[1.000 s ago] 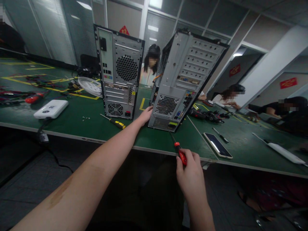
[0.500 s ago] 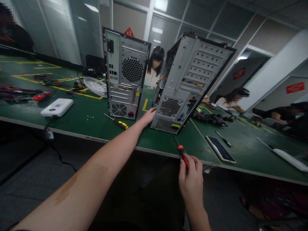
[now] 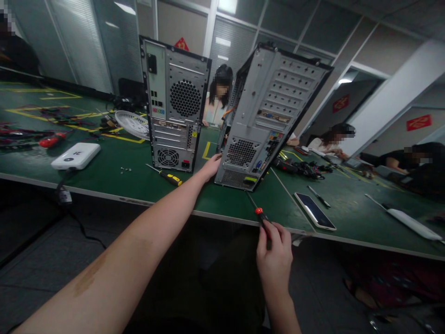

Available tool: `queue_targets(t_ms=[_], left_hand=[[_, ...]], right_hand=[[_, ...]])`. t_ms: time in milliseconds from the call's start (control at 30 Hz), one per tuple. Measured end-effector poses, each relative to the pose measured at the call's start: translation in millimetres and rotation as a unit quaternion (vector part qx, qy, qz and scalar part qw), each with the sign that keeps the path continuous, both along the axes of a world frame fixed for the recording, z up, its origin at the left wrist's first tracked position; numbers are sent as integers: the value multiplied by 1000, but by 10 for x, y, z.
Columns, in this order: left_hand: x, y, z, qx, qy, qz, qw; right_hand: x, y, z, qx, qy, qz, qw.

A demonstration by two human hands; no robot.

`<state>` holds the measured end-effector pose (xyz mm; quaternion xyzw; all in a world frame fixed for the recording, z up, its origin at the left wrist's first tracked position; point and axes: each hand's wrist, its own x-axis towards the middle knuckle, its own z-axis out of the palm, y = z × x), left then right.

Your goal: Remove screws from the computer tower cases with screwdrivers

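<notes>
We see a computer tower (image 3: 248,120) standing on the green table (image 3: 225,202), rear panel toward us. At its lower left edge we find our left hand (image 3: 211,168); the fingertips are partly hidden, so we cannot tell how far they are curled or whether they grip. Our right hand (image 3: 276,255) is closed around the handle of a red-and-black screwdriver (image 3: 258,211), whose tip points at the tower's bottom edge; contact is unclear to us. Left of the tower we note a second tower (image 3: 177,146), with a yellow-and-black screwdriver (image 3: 170,177) and small screws (image 3: 125,170) nearby. On the right lie a phone (image 3: 314,211) and, just beside it, a pen (image 3: 319,196).
</notes>
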<state>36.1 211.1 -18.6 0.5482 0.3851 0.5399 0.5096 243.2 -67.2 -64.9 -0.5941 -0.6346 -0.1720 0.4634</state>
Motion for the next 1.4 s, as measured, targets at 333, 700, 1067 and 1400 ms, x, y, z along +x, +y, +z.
queue_targets(t_ms=[333,700,1067,1400], left_hand=[[-2,42,-33,2,-5,-8,1000],[18,149,-115,22,-12,-5,1000],[14,151,-105,9,-7,-6,1000],[16,152,-101,12,2,1,1000]], right_hand=[[-42,-41,15,-17,-25,16,999],[-71,-44,25,-34,-3,-12,999],[-69,-38,35,-19,-8,-12,1000],[-66,-43,33,-13,-28,1,1000]])
